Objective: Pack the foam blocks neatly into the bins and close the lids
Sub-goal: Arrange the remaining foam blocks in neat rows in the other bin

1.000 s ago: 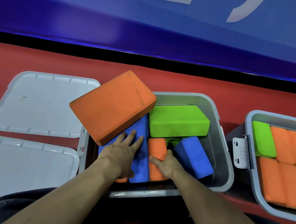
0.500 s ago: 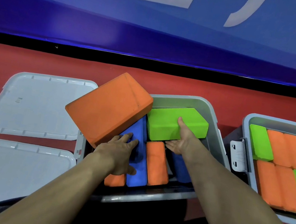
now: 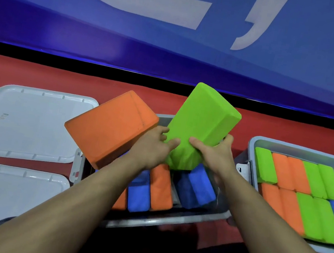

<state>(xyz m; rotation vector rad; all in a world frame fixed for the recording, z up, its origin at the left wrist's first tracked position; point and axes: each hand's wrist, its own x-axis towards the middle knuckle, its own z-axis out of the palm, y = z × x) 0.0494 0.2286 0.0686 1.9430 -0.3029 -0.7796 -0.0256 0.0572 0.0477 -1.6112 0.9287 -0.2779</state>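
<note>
Both your hands now grip the green block [image 3: 199, 129]: your left hand [image 3: 154, 146] curls round its near left edge and your right hand [image 3: 215, 155] clamps its right side, thumb across the face. Half a second ago that block lay flat across the far end of the middle bin [image 3: 209, 215] with only your right hand on it, and your left hand pressed the blue block [image 3: 138, 195]; now the green one is up in the air, tilted, its far end pointing away over the bin.

That lift uncovers the far end of the bin, so the row beneath can be straightened. Below, a blue and an orange block [image 3: 162, 188] stand on edge by the near wall, and a second blue block [image 3: 195, 189] leans crookedly. The big orange block [image 3: 107, 126] still rests tilted over the bin's left rim. The right bin [image 3: 288, 147] looks packed full; both lids [image 3: 28, 123] lie on the floor at the left, so neither bin is closed yet.
</note>
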